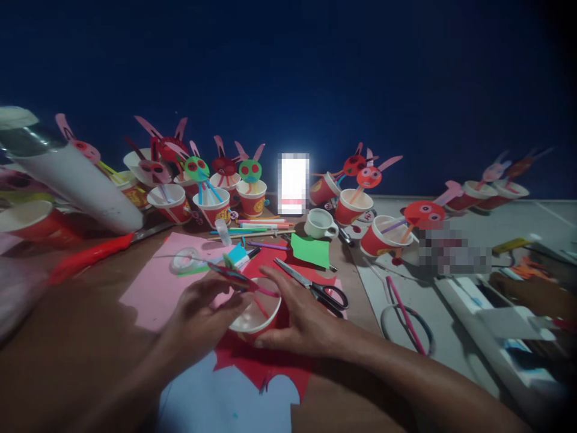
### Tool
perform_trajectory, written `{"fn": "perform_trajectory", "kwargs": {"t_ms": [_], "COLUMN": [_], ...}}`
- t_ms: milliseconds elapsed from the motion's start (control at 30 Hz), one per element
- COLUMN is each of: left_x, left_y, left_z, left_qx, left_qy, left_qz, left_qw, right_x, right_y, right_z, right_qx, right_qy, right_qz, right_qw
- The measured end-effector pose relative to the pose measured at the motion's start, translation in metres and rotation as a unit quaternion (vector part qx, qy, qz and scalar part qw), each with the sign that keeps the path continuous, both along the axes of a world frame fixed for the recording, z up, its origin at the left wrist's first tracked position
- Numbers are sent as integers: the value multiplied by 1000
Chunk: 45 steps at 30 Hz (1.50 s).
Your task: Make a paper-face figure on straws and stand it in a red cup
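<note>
A red and white paper cup (pixel 255 322) stands in the middle, over red paper (pixel 288 370). My right hand (pixel 302 319) is wrapped round the cup's right side, thumb low and fingers at the rim. My left hand (pixel 202 307) pinches a paper face (pixel 232 276) above the cup's left rim; the face is seen nearly edge-on and blurred. Pinkish-red straws (pixel 264 300) reach from it into the cup. Black-handled scissors (pixel 311 282) lie just beyond my right hand. Pink paper (pixel 153 282) with a tape roll (pixel 184 260) on it lies to the left.
Several cups with paper rabbit faces, such as a green one (pixel 251 171), line the back. A lit screen (pixel 293 183), a white mug (pixel 321 224), markers (pixel 265 225) and green paper (pixel 311 249) sit ahead. A large bottle (pixel 76 174) leans at left; a cable loop (pixel 408 331) lies right.
</note>
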State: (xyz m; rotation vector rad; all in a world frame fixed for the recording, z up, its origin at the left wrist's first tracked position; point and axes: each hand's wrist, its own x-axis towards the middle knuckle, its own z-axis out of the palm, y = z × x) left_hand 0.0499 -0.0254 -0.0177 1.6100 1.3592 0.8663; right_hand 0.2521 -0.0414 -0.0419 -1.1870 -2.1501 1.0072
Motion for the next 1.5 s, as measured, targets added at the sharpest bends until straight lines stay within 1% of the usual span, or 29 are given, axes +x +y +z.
{"fn": "perform_trajectory", "kwargs": {"t_ms": [100, 200, 333, 400, 533, 600, 667, 833, 900, 1033, 1167, 1333, 1433, 1500], "left_x": [-1, 2, 6, 6, 4, 3, 3, 3, 2, 2, 3, 4, 4, 4], "left_y": [-2, -4, -9, -11, -12, -13, -14, -17, -18, -19, -19, -20, -21, -21], "left_z": [3, 10, 18, 19, 20, 20, 20, 20, 19, 16, 14, 14, 13, 13], "left_qx": [56, 93, 133, 168, 239, 252, 265, 283, 289, 304, 318, 337, 352, 363], "left_qy": [96, 138, 127, 121, 115, 111, 102, 91, 104, 132, 130, 150, 146, 157], "left_qz": [-20, -16, -24, -30, -78, -91, -88, -106, -110, -94, -77, -85, -90, -86], "left_qw": [994, 986, 983, 978, 961, 957, 955, 949, 945, 939, 936, 925, 920, 915], "right_x": [-1, -1, 2, 3, 2, 1, -1, -3, -3, -2, -2, -1, 0, 0], "right_y": [-2, -4, -10, -13, -17, -18, -18, -17, -17, -17, -18, -18, -17, -18], "right_z": [-2, -4, -8, -12, -18, -19, -19, -22, -23, -22, -20, -20, -21, -21], "right_qx": [21, 43, 83, 112, 158, 163, 175, 231, 232, 218, 192, 188, 186, 183], "right_qy": [-1, -3, -16, -20, -9, -2, 4, 24, 25, 26, 36, 30, 32, 32], "right_qz": [7, 9, 20, 18, 4, 5, 7, 11, 14, 12, 7, 12, 16, 17], "right_qw": [1000, 999, 996, 993, 987, 987, 985, 972, 972, 976, 981, 982, 982, 982]}}
